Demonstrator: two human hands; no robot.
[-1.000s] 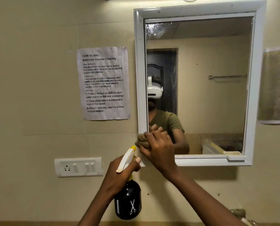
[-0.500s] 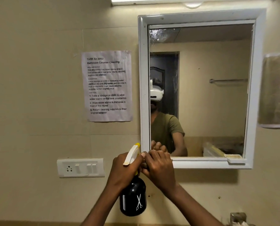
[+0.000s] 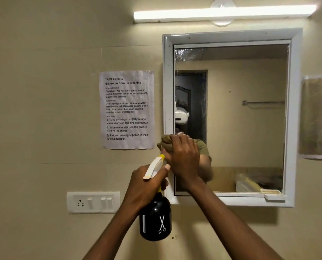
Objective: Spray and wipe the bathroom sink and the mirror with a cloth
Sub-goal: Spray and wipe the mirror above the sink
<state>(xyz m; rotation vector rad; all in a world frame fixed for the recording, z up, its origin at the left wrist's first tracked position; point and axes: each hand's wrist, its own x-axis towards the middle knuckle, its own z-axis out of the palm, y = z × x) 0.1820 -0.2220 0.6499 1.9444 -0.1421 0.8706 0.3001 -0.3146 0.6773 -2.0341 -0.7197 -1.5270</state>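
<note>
A white-framed mirror [image 3: 246, 117] hangs on the beige wall. My right hand [image 3: 182, 158] presses a bunched brown cloth [image 3: 165, 142] against the mirror's left frame edge, about halfway up. My left hand [image 3: 147, 184] grips the neck of a black spray bottle [image 3: 155, 220] with a white trigger head and yellow nozzle, held just below and left of the right hand, under the mirror's lower left corner. The sink is out of view.
A printed task sheet [image 3: 127, 109] is taped to the wall left of the mirror. A white switch plate with a socket [image 3: 93, 202] sits below it. A tube light [image 3: 224, 13] glows above the mirror, and a paper or cloth [image 3: 318, 117] hangs at right.
My right hand with the cloth dropped to the mirror's lower left corner, then slid back up the left frame edge. The view tilted up, bringing the tube light into sight.
</note>
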